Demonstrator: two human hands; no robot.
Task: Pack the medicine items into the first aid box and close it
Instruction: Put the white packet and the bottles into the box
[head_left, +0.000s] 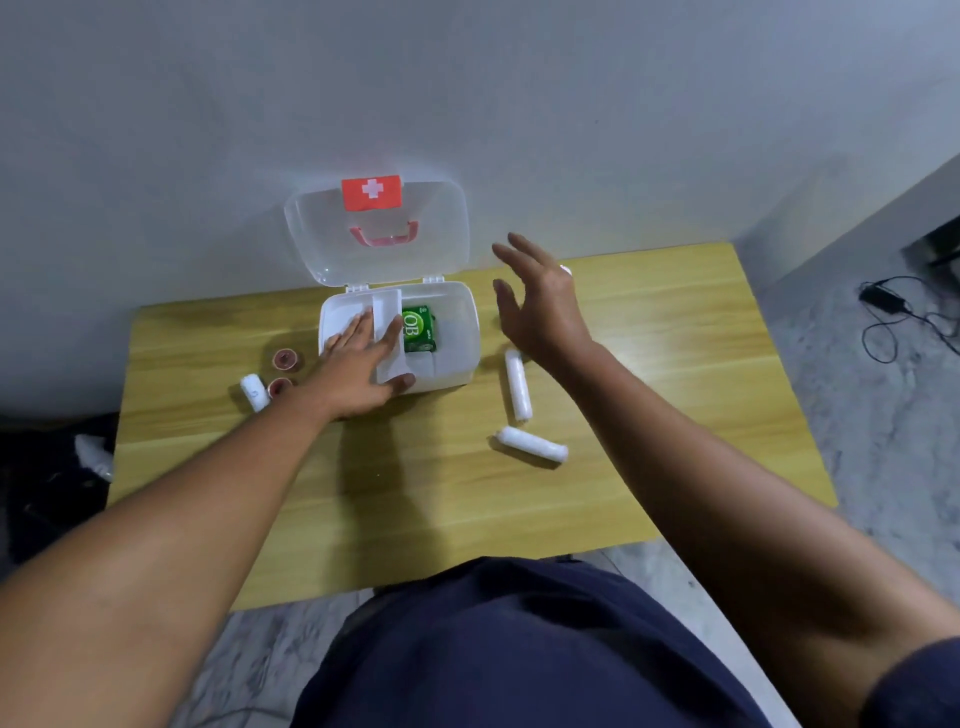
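Observation:
The white first aid box stands open at the table's back, its clear lid with a red cross label leaning on the wall. A green packet lies inside. My left hand reaches into the box's left side and grips the white inner tray, thumb at the box's front edge. My right hand hovers open to the right of the box, holding nothing. Two white bandage rolls lie right of the box. A third roll and two small red-capped jars lie left.
The wooden table stands against a grey wall. A small white item peeks out behind my right hand. A black cable and adapter lie on the floor at right. Dark objects sit on the floor at left.

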